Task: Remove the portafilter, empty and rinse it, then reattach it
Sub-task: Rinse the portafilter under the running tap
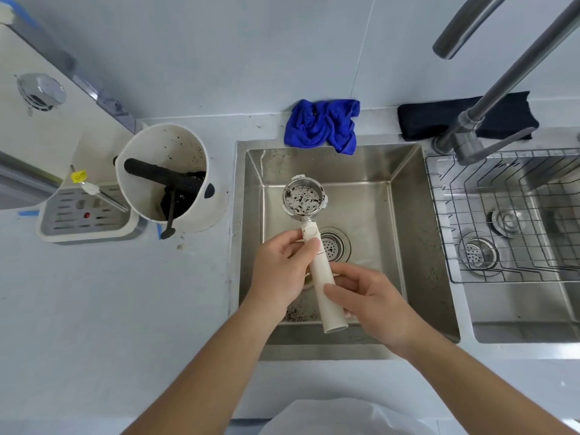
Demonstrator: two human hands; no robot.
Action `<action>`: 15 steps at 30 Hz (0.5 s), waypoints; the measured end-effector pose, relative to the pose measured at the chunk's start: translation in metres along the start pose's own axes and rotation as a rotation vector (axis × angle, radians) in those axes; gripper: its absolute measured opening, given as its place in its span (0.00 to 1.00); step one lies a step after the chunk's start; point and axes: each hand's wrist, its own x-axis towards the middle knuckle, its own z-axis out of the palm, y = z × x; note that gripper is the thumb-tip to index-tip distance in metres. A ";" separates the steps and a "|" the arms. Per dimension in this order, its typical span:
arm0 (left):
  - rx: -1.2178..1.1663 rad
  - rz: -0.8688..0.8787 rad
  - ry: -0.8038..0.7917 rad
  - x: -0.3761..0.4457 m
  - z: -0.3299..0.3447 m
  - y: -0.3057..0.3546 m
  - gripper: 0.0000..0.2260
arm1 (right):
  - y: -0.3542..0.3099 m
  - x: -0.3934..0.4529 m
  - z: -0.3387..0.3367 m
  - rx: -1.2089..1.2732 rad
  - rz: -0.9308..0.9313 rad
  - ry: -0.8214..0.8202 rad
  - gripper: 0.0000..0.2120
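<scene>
Portafilter [309, 227]: we had it over the small sink [405, 189], basket up, cream handle pointing back at us, metal head out ahead near the drain [332, 246].
Basket: dark coffee specks clung to the inside, so we judged it emptied but not yet rinsed.
Left hand [282, 271]: our grip was closed around the upper handle, just below the neck.
Right hand [373, 299]: our grip was closed on the lower handle, fingers wrapped from the side, the butt end poking free.
Handling: we judged it rigid and head-heavy, the steel basket pulling forward; the smooth handle would likely turn slippery once wet, and the basket might drop out if tipped hard.
Where to hold: mid-handle, close to the neck, looked the steadiest place to us.
Edges: steel sink walls stood on every side, the left wall nearest the head.
Open room: we had clear basin ahead and to the right; the faucet [502, 86] rose at the far right above the wire rack [502, 215].
Neighbours: the knock box [163, 171] sat on the counter [94, 309] to our left, the blue cloth [323, 124] behind the sink.
</scene>
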 end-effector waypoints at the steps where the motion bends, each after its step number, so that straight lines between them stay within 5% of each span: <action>1: -0.006 -0.017 0.001 0.002 0.004 -0.001 0.07 | -0.001 0.001 -0.005 -0.009 -0.004 0.007 0.13; 15: 0.056 -0.051 -0.061 0.025 0.044 0.004 0.06 | -0.006 0.022 -0.075 -0.027 -0.012 0.212 0.13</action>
